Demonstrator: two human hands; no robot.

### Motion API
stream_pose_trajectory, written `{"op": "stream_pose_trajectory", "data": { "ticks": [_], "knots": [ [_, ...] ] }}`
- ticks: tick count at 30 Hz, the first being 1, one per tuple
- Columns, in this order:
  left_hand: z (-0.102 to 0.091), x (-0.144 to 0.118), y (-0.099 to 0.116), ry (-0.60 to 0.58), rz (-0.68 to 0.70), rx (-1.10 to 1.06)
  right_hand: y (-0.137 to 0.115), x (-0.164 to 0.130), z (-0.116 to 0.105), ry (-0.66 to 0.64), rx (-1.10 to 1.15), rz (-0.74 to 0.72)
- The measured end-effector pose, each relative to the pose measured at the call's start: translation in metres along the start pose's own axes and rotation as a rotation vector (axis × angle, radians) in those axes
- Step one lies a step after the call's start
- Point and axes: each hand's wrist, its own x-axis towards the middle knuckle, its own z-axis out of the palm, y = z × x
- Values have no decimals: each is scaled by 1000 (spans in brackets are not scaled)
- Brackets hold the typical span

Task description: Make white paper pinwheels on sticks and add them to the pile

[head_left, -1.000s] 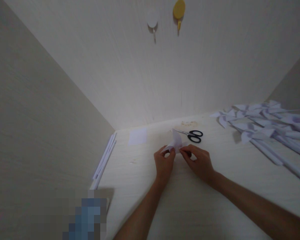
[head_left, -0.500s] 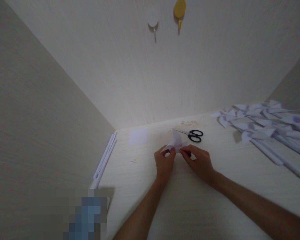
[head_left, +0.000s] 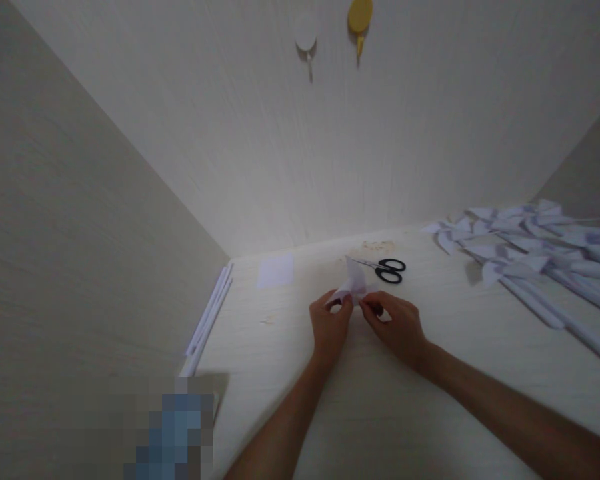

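A white paper pinwheel [head_left: 356,277], its blades partly bent, is between my hands above the table. My left hand [head_left: 330,325] grips it from the left, thumb near its middle and fingers behind the paper. At its lower right edge, the thumb and fingertips of my right hand [head_left: 396,323] are pinched together on the paper; anything smaller between them cannot be made out. Just beyond, a pair of scissors [head_left: 389,271] with black handles lies with its blades pointing left, their tips partly behind the pinwheel.
Several finished paper pinwheels [head_left: 517,267] on rolled sticks lie piled at the right. A square paper sheet [head_left: 275,271] rests at the back left. Rolled paper sticks [head_left: 211,310] lie along the left wall. Small scraps [head_left: 267,320] dot the table. Yellow [head_left: 360,17] and white hooks [head_left: 306,37] hang on the back wall.
Hardly anything differs. Both hands keep their hold on the pinwheel, and my right fingertips have shifted very slightly at its edge.
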Motion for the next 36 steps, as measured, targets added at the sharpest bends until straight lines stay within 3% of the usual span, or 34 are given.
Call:
{"op": "stream_pose_trajectory", "data": {
  "ticks": [17, 25, 36],
  "knots": [
    [0, 1, 9, -24, -102, -15, -1, -2, 2, -61, 28, 36],
    [-3, 4, 2, 39, -112, 96, 0, -1, 2, -105, 44, 38],
    [-4, 4, 4, 47, -236, -58, -1, 1, 1, -95, 89, 104]
  ]
}}
